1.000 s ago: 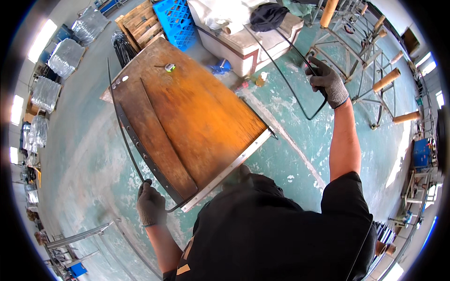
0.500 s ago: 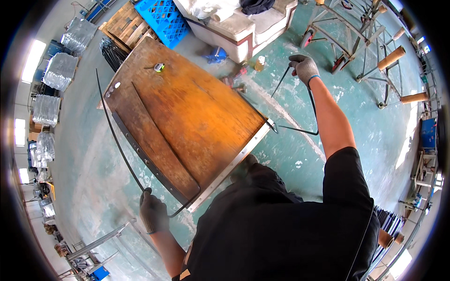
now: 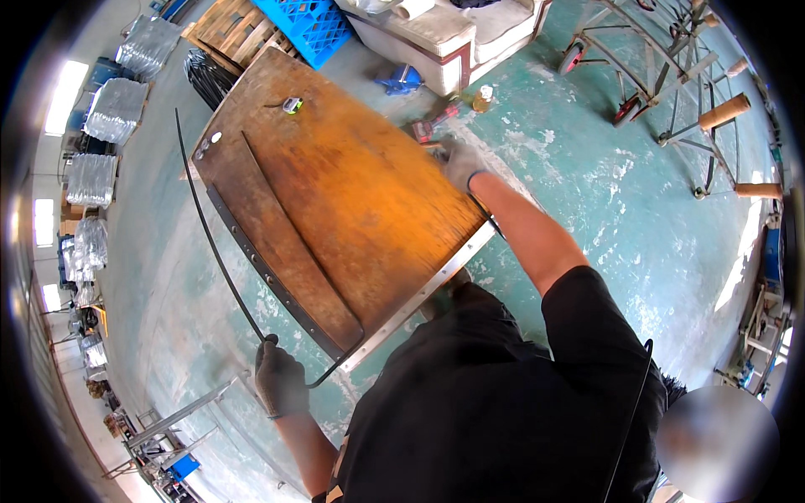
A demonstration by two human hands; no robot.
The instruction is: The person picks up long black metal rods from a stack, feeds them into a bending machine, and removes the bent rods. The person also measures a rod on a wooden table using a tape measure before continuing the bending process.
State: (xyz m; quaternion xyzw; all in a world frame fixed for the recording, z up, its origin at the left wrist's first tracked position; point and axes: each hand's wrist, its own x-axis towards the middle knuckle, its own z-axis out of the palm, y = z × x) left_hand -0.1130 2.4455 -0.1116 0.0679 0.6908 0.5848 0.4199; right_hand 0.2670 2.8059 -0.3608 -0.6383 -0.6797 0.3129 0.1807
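gripping black rod (image 3: 215,251) — left hand (image 3: 281,379); right hand (image 3: 462,164) by wooden tabletop (image 3: 360,193)

The right hand (image 3: 463,165) has moved to the table's (image 3: 360,176) right edge.

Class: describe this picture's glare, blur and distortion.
Head view: edges bow toward a black rim; head view, left: windows glare white; head view, right: sunlight streaks the floor; head view, centre: the right hand is blurred; head view, lower right: a blurred disc.
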